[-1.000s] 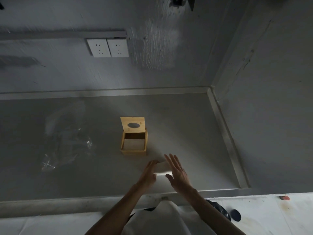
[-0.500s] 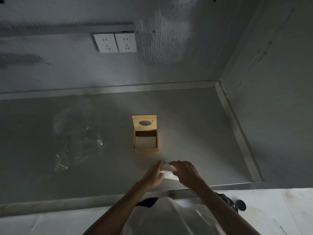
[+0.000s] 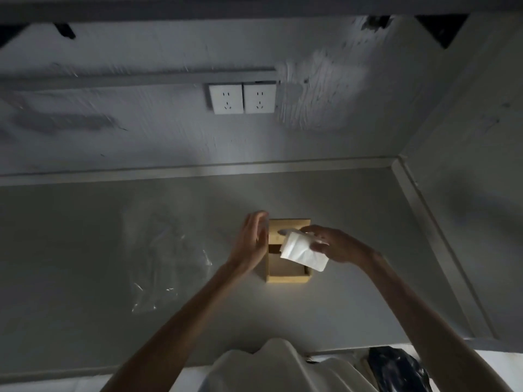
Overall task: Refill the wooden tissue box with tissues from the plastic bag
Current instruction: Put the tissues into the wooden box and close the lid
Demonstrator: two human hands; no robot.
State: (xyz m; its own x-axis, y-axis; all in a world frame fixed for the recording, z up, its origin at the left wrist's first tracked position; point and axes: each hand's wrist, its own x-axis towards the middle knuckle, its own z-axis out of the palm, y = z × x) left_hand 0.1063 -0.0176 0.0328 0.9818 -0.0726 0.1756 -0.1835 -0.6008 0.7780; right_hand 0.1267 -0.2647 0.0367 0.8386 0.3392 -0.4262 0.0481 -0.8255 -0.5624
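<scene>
Countertop (image 3: 85, 236), grey, carries a crumpled clear plastic bag (image 3: 167, 258) left of centre. Wooden tissue box (image 3: 287, 275), light bamboo tone, stands near centre with its hinged lid (image 3: 276, 232) raised upright; interior looks empty. Left hand (image 3: 252, 241), released and flat, lies against the box's left side. Right hand (image 3: 336, 246) pinches a folded white tissue stack (image 3: 304, 251) above the opening. No legible writing.
</scene>
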